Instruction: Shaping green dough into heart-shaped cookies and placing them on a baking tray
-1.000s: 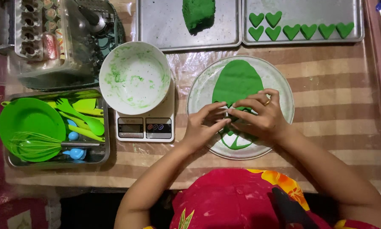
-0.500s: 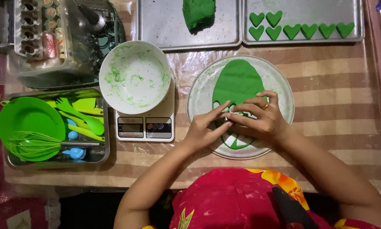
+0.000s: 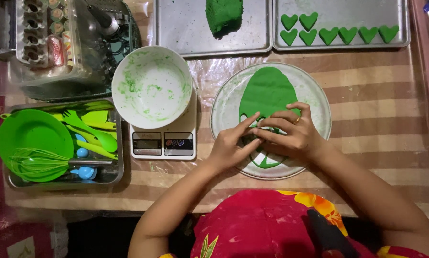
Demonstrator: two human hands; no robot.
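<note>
Left hand [image 3: 231, 148], right hand [image 3: 291, 134] pressing on flat green dough sheet [image 3: 267, 93], round metal plate [image 3: 319, 105]; green heart-shaped dough pieces [image 3: 338, 33] on rectangular metal tray [image 3: 341, 12].

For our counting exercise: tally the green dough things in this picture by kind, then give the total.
Heart shapes on the right tray: 7
Dough lump on the left tray: 1
Rolled dough sheet on the round plate, under both hands: 1
Total: 9

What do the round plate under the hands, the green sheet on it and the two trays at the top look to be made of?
Round plate: probably metal, dull grey and scuffed. Green sheet: soft dough, matte, with cut-out holes showing near the hands. Trays: brushed sheet metal with a faint sheen, likely aluminium or steel. Green hearts on the right tray match the sheet.
</note>
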